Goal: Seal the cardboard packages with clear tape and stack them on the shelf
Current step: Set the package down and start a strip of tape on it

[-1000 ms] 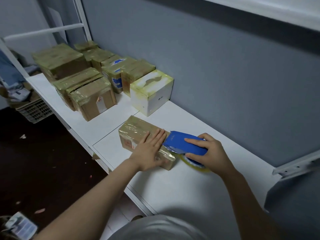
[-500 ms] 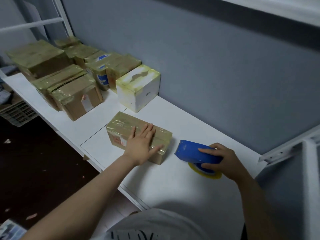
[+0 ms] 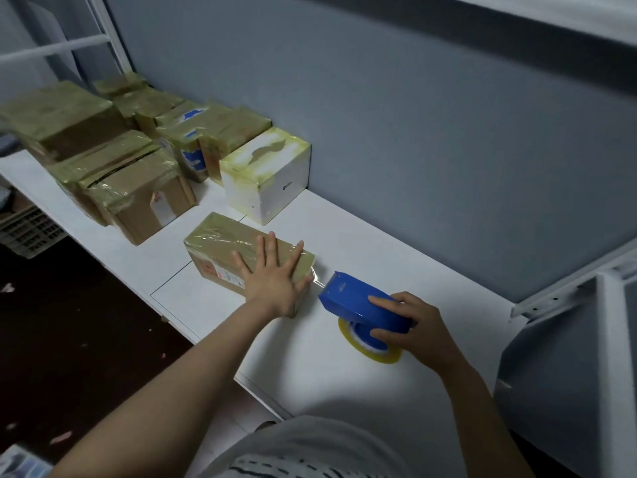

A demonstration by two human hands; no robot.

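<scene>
- Left hand [image 3: 275, 282] lay flat, fingers spread, on cardboard package [image 3: 220, 248].
- Right hand [image 3: 415, 327] gripped blue tape dispenser [image 3: 358, 305] at package's 4 o'clock; clear strip [image 3: 317, 278] apparently joined them.

Glossy clear tape wraps a brown cardboard box [image 3: 220, 251] on a smooth, matt white shelf [image 3: 344, 374]; the blue dispenser [image 3: 362, 307] looks like matt plastic.

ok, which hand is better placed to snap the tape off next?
Probably right. The right hand grips the blue tape dispenser, clear strand running to the brown cardboard package; the left hand lies flat, pinning it.
</scene>
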